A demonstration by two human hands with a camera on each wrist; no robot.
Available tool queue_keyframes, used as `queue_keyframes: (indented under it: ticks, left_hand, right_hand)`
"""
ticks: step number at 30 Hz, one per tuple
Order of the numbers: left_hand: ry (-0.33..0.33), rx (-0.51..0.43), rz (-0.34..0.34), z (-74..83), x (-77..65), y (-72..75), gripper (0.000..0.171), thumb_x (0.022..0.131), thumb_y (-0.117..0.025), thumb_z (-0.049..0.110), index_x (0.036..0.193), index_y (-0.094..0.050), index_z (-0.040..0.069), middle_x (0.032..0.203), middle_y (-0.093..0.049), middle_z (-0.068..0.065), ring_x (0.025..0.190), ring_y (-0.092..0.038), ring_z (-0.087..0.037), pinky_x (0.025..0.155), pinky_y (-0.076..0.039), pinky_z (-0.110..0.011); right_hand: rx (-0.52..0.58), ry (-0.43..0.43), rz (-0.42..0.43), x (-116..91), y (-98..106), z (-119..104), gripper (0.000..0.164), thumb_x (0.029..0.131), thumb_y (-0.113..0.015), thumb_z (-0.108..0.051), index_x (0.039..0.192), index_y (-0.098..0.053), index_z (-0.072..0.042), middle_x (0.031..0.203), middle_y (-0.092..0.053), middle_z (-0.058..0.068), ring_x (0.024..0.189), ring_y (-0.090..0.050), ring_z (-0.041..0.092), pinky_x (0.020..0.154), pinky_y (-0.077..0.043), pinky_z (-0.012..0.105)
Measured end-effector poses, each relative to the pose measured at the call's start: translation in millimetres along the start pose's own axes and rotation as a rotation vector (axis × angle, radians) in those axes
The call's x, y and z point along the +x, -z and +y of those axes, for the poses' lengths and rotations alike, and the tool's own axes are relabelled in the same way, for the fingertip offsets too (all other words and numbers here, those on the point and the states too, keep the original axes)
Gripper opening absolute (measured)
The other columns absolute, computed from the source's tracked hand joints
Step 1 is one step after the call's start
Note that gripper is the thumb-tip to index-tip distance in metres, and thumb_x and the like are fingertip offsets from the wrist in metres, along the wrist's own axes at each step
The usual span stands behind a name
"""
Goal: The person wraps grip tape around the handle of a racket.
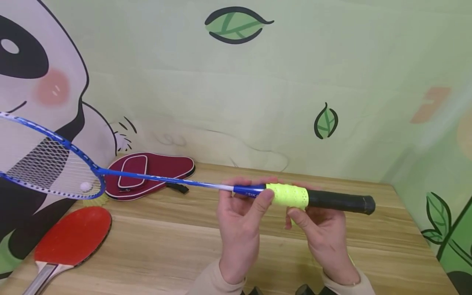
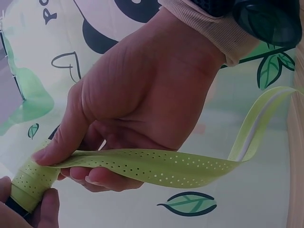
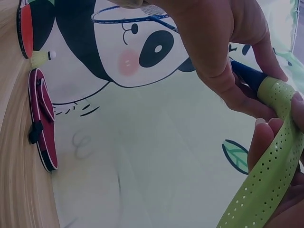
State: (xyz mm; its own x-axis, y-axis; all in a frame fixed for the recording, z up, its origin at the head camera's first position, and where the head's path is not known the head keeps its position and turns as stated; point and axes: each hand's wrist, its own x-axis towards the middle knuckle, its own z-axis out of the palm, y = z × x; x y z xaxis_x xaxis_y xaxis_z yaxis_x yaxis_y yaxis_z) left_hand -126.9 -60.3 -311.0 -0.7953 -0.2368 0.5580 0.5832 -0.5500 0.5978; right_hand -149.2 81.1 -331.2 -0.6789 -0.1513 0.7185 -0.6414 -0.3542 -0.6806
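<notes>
A blue badminton racket [image 1: 147, 177] lies level across both hands, its strung head to the left. Yellow perforated grip tape [image 1: 289, 195] wraps the front of the handle, while the rear part [image 1: 339, 201] is bare black. My left hand [image 1: 241, 229] grips it at the blue collar [image 1: 248, 190], thumb on the start of the tape. With the thumb on top, my right hand [image 1: 328, 237] pinches the tape against the handle where the winding stops. From there the loose strip [image 2: 171, 168] runs over the right fingers and hangs down in the left wrist view.
On the wooden table [image 1: 166, 246], a red table tennis paddle [image 1: 75, 235] lies at the left. A maroon paddle case [image 1: 166, 166] lies at the back by the wall cloth [image 1: 258, 102]. Partly behind the racket head is a yellow shuttlecock [image 3: 42, 58].
</notes>
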Motion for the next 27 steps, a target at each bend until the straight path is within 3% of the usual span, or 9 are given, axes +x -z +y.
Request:
queue_keyframes:
  ticks: [7, 12, 15, 20, 23, 27]
  left_hand:
    - [0.049, -0.007, 0.062, 0.0, -0.9, -0.6, 0.033, 0.088, -0.069, 0.0, 0.109, -0.044, 0.003, 0.1, -0.071, -0.016, 0.089, -0.068, -0.023, 0.077, -0.057, -0.031]
    - [0.064, 0.009, 0.073, 1.1, -0.2, -1.5, 0.034, 0.087, -0.07, 0.001, 0.109, -0.045, 0.002, 0.099, -0.071, -0.015, 0.09, -0.068, -0.024, 0.078, -0.056, -0.031]
    - [0.056, -0.044, 0.03, 1.1, 0.2, -2.4, 0.034, 0.088, -0.068, -0.001, 0.112, -0.045, 0.004, 0.106, -0.069, -0.017, 0.101, -0.066, -0.03, 0.089, -0.053, -0.036]
    - [0.017, -0.161, -0.129, -0.5, -0.4, -2.6, 0.044, 0.09, -0.06, -0.009, 0.125, -0.039, 0.01, 0.122, -0.062, -0.021, 0.117, -0.057, -0.036, 0.101, -0.045, -0.039]
    - [-0.035, -0.135, -0.189, -2.2, -0.2, -1.1, 0.046, 0.092, -0.056, -0.01, 0.128, -0.036, 0.009, 0.122, -0.062, -0.022, 0.114, -0.06, -0.032, 0.097, -0.048, -0.034]
    - [-0.089, -0.082, -0.193, -3.6, 0.5, 0.3, 0.042, 0.093, -0.055, -0.01, 0.126, -0.034, 0.004, 0.118, -0.061, -0.028, 0.108, -0.063, -0.028, 0.093, -0.05, -0.032]
  right_hand:
    - [0.03, 0.001, -0.013, -1.8, 0.6, -1.2, 0.046, 0.085, -0.058, 0.02, 0.13, -0.046, 0.015, 0.105, -0.067, 0.014, 0.07, -0.062, 0.017, 0.057, -0.055, 0.028]
    - [0.043, 0.018, -0.018, -1.6, 0.8, -0.7, 0.045, 0.086, -0.057, 0.021, 0.129, -0.046, 0.016, 0.105, -0.066, 0.014, 0.071, -0.062, 0.018, 0.057, -0.055, 0.028]
    - [0.049, 0.027, -0.01, -1.0, 0.9, -0.1, 0.04, 0.087, -0.056, 0.02, 0.127, -0.047, 0.017, 0.105, -0.067, 0.015, 0.072, -0.062, 0.019, 0.056, -0.054, 0.028]
    - [0.067, 0.052, 0.001, 0.6, 1.2, 1.2, 0.033, 0.09, -0.055, 0.016, 0.123, -0.049, 0.017, 0.108, -0.066, 0.018, 0.07, -0.061, 0.021, 0.054, -0.053, 0.029]
    - [0.076, 0.052, 0.0, 1.0, 1.3, 1.3, 0.03, 0.091, -0.054, 0.016, 0.121, -0.05, 0.017, 0.109, -0.066, 0.019, 0.069, -0.061, 0.022, 0.053, -0.053, 0.03]
    - [0.061, 0.035, -0.004, 0.7, 1.4, 0.8, 0.029, 0.09, -0.053, 0.017, 0.12, -0.051, 0.016, 0.107, -0.066, 0.017, 0.069, -0.062, 0.021, 0.052, -0.053, 0.03]
